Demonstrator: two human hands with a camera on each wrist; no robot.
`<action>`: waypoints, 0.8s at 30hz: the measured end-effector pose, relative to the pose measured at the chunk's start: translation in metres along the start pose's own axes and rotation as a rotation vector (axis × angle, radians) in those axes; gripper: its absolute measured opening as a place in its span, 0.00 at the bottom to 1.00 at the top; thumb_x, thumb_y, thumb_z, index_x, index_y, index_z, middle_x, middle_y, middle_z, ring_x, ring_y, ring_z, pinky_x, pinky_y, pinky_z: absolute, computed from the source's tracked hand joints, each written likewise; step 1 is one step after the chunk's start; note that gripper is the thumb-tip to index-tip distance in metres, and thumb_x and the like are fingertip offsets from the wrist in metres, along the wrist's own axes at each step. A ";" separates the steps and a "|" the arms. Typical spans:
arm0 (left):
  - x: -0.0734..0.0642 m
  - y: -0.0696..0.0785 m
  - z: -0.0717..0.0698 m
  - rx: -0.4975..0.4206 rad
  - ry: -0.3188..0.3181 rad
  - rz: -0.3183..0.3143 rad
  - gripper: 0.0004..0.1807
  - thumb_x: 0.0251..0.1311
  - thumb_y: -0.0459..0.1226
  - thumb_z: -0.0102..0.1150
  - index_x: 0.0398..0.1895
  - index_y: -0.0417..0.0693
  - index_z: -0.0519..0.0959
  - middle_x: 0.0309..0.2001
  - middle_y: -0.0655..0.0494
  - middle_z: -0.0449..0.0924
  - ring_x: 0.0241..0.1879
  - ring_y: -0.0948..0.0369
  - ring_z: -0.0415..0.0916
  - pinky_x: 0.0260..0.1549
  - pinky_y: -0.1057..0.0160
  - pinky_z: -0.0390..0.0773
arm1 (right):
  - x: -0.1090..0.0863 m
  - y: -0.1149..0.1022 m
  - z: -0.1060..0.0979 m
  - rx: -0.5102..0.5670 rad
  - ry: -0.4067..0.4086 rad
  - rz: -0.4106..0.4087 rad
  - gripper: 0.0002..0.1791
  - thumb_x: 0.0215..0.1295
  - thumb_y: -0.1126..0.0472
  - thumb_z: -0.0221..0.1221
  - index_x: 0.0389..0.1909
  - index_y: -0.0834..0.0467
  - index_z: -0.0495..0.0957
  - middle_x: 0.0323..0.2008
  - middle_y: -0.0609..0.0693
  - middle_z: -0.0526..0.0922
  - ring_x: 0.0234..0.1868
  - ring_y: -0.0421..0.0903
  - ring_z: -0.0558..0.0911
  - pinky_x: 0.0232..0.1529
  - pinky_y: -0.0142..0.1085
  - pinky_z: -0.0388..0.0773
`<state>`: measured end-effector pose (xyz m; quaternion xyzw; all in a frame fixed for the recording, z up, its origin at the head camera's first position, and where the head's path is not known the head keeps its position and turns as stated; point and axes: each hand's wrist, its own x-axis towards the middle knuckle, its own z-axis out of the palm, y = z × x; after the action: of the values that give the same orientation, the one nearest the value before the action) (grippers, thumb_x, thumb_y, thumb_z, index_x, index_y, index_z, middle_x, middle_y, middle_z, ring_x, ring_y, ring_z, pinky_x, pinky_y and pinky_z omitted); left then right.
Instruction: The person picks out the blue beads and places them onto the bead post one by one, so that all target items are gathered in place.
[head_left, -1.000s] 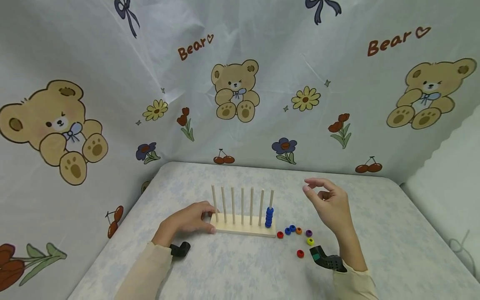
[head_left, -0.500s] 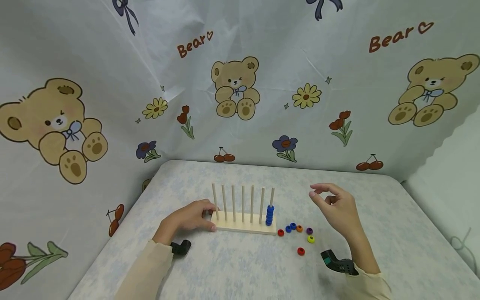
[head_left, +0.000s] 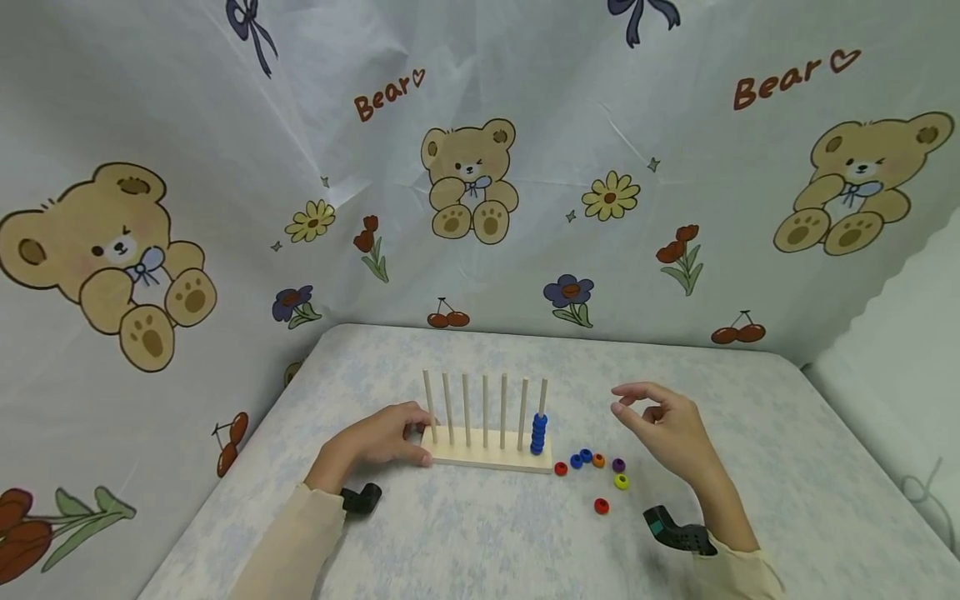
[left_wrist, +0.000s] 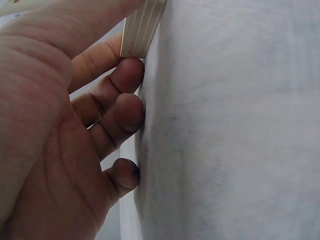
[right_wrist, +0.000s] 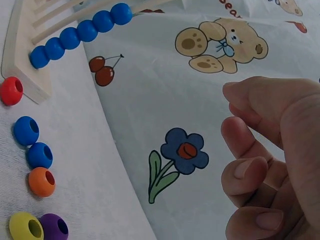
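Observation:
A pale wooden peg stand with several upright rods stands mid-table. Its rightmost rod carries a stack of blue beads; the other rods are bare. My left hand holds the stand's left end, thumb at the front and index finger behind. In the left wrist view the stand's layered end shows between thumb and fingers. My right hand hovers above the table, right of the stand, fingers loosely curled, thumb and index tip apart with nothing between them.
Loose beads lie right of the stand: a red bead by its corner, two blue beads, an orange bead, a purple bead and a yellow bead. Another red bead lies nearer. A bear-print curtain hangs behind.
My right hand has moved slightly right and lower over the table, away from the stand. The left hand, the stand and the beads have stayed put.

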<state>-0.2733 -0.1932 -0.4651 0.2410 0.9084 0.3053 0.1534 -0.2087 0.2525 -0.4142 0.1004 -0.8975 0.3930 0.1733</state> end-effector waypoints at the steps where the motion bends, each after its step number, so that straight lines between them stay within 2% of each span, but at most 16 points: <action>1: 0.000 0.001 0.000 -0.002 0.002 0.000 0.26 0.48 0.54 0.77 0.53 0.67 0.82 0.42 0.63 0.75 0.41 0.60 0.68 0.41 0.59 0.70 | 0.000 0.001 0.001 0.001 -0.017 0.006 0.14 0.67 0.51 0.66 0.50 0.51 0.83 0.39 0.50 0.82 0.17 0.41 0.68 0.16 0.33 0.66; 7: 0.000 0.002 -0.001 0.006 0.005 0.003 0.25 0.49 0.53 0.77 0.51 0.67 0.82 0.41 0.63 0.75 0.40 0.60 0.68 0.39 0.60 0.70 | -0.001 0.005 0.009 0.008 -0.099 0.026 0.15 0.66 0.52 0.66 0.50 0.52 0.83 0.39 0.50 0.83 0.19 0.41 0.70 0.18 0.33 0.68; 13: 0.001 0.001 0.000 0.019 0.005 0.006 0.24 0.49 0.53 0.77 0.51 0.68 0.82 0.40 0.63 0.75 0.39 0.61 0.68 0.39 0.61 0.70 | -0.002 0.010 0.016 -0.026 -0.144 0.050 0.15 0.63 0.55 0.68 0.50 0.52 0.84 0.39 0.49 0.84 0.19 0.40 0.69 0.18 0.32 0.66; 17: 0.001 0.000 0.000 0.028 0.005 0.007 0.24 0.49 0.54 0.76 0.51 0.69 0.82 0.40 0.64 0.75 0.39 0.61 0.68 0.39 0.61 0.70 | -0.002 0.015 0.021 -0.071 -0.158 0.039 0.15 0.62 0.56 0.70 0.49 0.52 0.84 0.38 0.48 0.84 0.23 0.40 0.69 0.22 0.31 0.66; 20: 0.001 -0.001 0.000 0.030 0.004 0.009 0.24 0.48 0.54 0.76 0.51 0.69 0.82 0.40 0.64 0.75 0.39 0.61 0.68 0.39 0.61 0.70 | -0.001 0.017 0.024 -0.070 -0.169 0.037 0.15 0.61 0.56 0.70 0.49 0.53 0.84 0.37 0.47 0.83 0.26 0.40 0.69 0.23 0.31 0.65; 24: 0.001 -0.002 0.001 0.015 0.006 0.009 0.26 0.48 0.54 0.77 0.52 0.68 0.82 0.41 0.65 0.75 0.40 0.61 0.68 0.41 0.61 0.70 | 0.000 0.020 0.028 -0.049 -0.208 0.056 0.15 0.61 0.57 0.70 0.49 0.54 0.84 0.37 0.48 0.84 0.24 0.40 0.69 0.20 0.31 0.65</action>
<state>-0.2747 -0.1934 -0.4674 0.2455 0.9100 0.2998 0.1475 -0.2216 0.2458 -0.4451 0.1112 -0.9225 0.3630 0.0704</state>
